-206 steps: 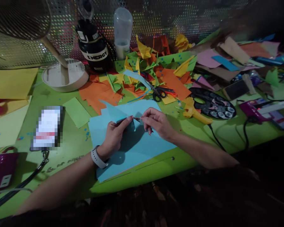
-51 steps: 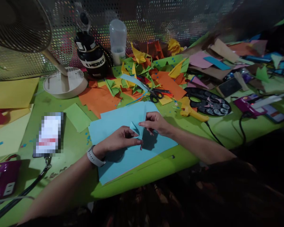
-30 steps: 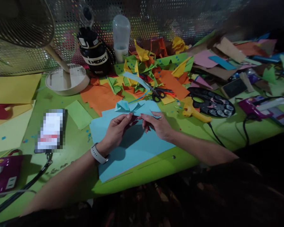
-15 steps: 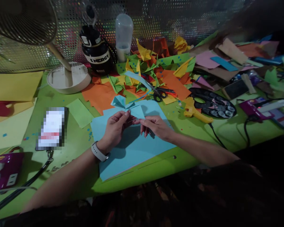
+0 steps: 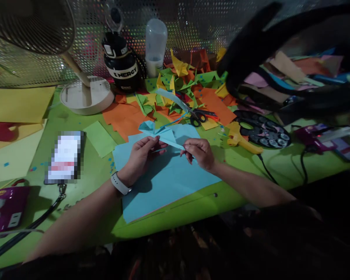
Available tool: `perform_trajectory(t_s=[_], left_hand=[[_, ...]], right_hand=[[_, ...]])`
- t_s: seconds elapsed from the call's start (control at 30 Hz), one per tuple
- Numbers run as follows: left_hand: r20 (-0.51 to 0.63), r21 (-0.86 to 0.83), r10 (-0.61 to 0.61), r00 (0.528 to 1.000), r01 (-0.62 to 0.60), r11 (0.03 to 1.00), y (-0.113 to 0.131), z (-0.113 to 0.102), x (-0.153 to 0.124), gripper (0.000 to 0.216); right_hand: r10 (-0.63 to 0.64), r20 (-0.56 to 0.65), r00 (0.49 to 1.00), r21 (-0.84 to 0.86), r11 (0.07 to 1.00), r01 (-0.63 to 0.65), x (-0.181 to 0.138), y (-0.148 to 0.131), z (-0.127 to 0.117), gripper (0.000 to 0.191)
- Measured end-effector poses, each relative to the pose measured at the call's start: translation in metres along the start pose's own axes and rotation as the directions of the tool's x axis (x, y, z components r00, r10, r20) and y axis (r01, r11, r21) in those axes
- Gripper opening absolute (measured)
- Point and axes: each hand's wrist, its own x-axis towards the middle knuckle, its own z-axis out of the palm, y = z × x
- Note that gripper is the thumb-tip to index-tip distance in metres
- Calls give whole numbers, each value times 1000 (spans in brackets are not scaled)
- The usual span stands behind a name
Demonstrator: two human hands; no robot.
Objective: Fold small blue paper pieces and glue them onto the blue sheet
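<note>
A folded piece of light blue paper [image 5: 167, 134] is held up between both hands. My left hand [image 5: 142, 155] pinches its left part between thumb and fingers, and a white-banded watch [image 5: 121, 184] sits on that wrist. With thumb and fingertips, my right hand [image 5: 200, 153] grips the lower right corner of the folded paper. Under both hands lie larger flat blue sheets [image 5: 169, 190]. Just beyond the folded paper, black-handled scissors [image 5: 196, 116] lie among paper pieces.
Behind are colourful folded scraps [image 5: 175, 83], a black bottle [image 5: 121, 66] and a fan base [image 5: 86, 97]. A phone [image 5: 65, 155] lies left; a yellow glue gun [image 5: 242, 140] and black palette [image 5: 262, 130] lie right. A blurred dark curved object [image 5: 236, 50] spans the upper right.
My right hand has moved right along the folded paper to its corner, leaving a wider gap between my hands. The dark curved object has come into view at upper right.
</note>
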Motion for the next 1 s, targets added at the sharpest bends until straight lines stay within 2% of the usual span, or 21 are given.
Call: perform_trajectory(t_s=[0.1,0.23,0.3,0.4,0.5,0.57,0.73,1.0], left_hand=[[10,-1,-4,1000,4,1000,-1,-1,0,22],[4,-24,-9,1000,9,1000,-2,0,-1,18],[1,-22,-10,1000,10,1000,-2,1,-1,19],[7,13,-27,1000,27,1000,-1,0,-2,22],[40,50,-37,999,35,998,-1,-1,-4,24],[67,64,-31,997,27,998,0,-1,-5,25],[142,139,-71,987,51,989,1,1,-7,26],[182,142,-90,979,65,988,1,3,-8,26]], right_hand=[[-10,18,1000,-1,1000,10,0,1,1,26],[-80,-52,995,14,997,81,-1,5,0,10],[-134,-43,990,-22,991,133,-1,7,0,22],[-246,116,962,-131,957,260,-1,8,1,42],[-358,283,890,-220,879,423,0,8,0,37],[-378,319,869,-249,851,462,1,8,-1,33],[-300,325,897,-217,900,379,2,9,-8,29],[-191,389,901,-120,960,255,3,7,-12,29]])
